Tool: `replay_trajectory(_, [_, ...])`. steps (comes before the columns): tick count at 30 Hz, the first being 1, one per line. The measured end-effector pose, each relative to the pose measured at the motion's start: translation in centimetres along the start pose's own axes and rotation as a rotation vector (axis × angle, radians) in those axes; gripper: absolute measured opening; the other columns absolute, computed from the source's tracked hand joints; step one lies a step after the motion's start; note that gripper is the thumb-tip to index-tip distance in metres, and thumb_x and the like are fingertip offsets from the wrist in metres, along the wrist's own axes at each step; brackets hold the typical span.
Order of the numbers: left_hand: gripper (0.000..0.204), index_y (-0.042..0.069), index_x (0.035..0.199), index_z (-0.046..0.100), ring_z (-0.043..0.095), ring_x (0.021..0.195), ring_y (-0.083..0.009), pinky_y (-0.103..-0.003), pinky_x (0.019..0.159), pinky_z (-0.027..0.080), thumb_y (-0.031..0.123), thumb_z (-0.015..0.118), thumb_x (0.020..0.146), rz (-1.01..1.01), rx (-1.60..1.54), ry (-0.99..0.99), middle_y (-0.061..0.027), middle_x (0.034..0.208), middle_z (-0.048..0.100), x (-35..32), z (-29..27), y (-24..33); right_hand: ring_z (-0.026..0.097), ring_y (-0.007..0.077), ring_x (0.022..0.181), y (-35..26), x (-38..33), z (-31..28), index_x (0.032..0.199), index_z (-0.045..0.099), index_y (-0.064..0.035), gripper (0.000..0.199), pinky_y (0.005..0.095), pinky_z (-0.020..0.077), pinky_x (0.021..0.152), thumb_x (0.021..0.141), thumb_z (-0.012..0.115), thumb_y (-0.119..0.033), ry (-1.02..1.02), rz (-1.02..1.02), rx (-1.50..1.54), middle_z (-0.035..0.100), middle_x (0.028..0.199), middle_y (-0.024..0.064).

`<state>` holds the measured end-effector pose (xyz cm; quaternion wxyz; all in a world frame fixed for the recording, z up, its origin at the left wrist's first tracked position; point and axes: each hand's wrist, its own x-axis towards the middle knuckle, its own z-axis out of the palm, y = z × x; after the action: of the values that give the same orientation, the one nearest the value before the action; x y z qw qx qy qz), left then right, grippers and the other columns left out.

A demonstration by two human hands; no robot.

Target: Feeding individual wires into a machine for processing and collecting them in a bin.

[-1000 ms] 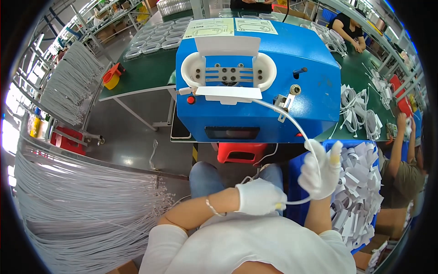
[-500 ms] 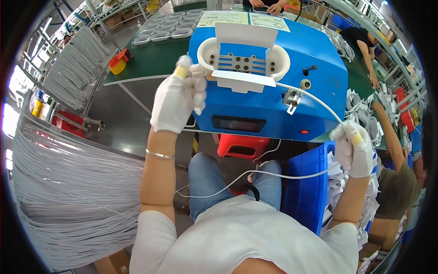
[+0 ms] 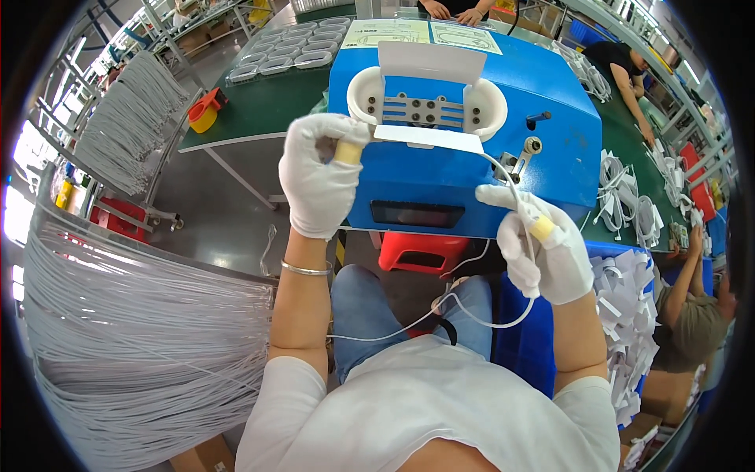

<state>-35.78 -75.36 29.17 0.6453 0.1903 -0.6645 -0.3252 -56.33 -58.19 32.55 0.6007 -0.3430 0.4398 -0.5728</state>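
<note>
My left hand (image 3: pixel 321 177), in a white glove, is raised at the left end of the white cradle (image 3: pixel 429 110) on top of a blue machine (image 3: pixel 464 126), its fingers pinched closed; the cable end in it is hidden. My right hand (image 3: pixel 543 248), also gloved, grips a thin white cable (image 3: pixel 440 311) near the machine's right front. From that hand the cable loops down over my lap and also arcs up toward the white cradle.
A thick bundle of white cables (image 3: pixel 134 330) hangs at my left. A blue bin of coiled white cables (image 3: pixel 629 315) stands at my right. A red stool (image 3: pixel 421 252) sits under the green bench (image 3: pixel 259 110). Other people work along the right side (image 3: pixel 692 307).
My left hand has moved right and slightly down toward the white cradle. My right hand has moved left and up, closer to the machine's front, carrying the cable.
</note>
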Motion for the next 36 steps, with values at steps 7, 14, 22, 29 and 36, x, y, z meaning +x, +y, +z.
replay_trajectory(7, [0.016,0.000,0.098,0.051,0.055,0.051,-0.0150,-0.027,0.042,0.048,0.015,0.056,0.096,-0.106,-0.586,-0.091,-0.0161,0.085,0.060,2.1,-2.3,2.0,0.051,0.0081,0.043,-1.0,-2.7,2.2,0.086,0.069,0.0057,0.034,0.0211,0.0390,0.042,0.092,0.057,-0.026,-0.355,0.093,-0.400,0.060,0.057,0.0051])
replay_trajectory(14, [0.058,-0.006,0.137,0.042,0.052,0.122,-0.0324,-0.046,0.103,0.044,0.040,0.040,0.101,0.077,-0.128,0.001,-0.0222,0.129,0.054,1.9,-1.8,0.8,0.060,0.0141,0.049,-0.4,-0.6,2.8,0.100,0.061,0.0059,0.031,0.0236,0.0497,0.048,0.097,0.050,-0.023,0.117,-0.708,-0.136,0.062,0.107,0.0240])
replay_trajectory(22, [0.048,-0.008,0.132,0.050,0.050,0.124,-0.0230,-0.035,0.109,0.033,0.030,0.042,0.103,-0.042,-0.095,0.039,-0.0169,0.134,0.054,0.1,1.4,0.6,0.066,0.0226,0.065,0.1,2.8,3.8,0.101,0.054,0.0063,0.025,0.0283,0.0562,0.049,0.101,0.041,-0.015,0.000,-0.616,0.035,0.036,0.145,0.0259])
replay_trajectory(29, [0.056,-0.007,0.137,0.043,0.047,0.128,-0.0232,-0.035,0.108,0.036,0.037,0.037,0.104,-0.179,-0.134,0.173,-0.0171,0.139,0.049,-0.7,3.1,1.3,0.064,0.0214,0.056,-0.1,2.7,4.2,0.099,0.052,0.0047,0.028,0.0268,0.0509,0.041,0.102,0.039,-0.021,-0.026,-0.521,0.053,0.046,0.135,0.0277])
replay_trajectory(36, [0.053,-0.006,0.140,0.040,0.037,0.136,-0.0257,-0.037,0.113,0.025,0.032,0.041,0.103,-0.168,-0.149,0.013,-0.0161,0.144,0.044,-1.1,1.7,0.8,0.052,0.0088,0.043,2.1,2.4,6.8,0.101,0.056,-0.0014,0.026,0.0184,0.0385,0.044,0.102,0.043,-0.023,0.049,-0.485,-0.158,0.065,0.110,0.0217])
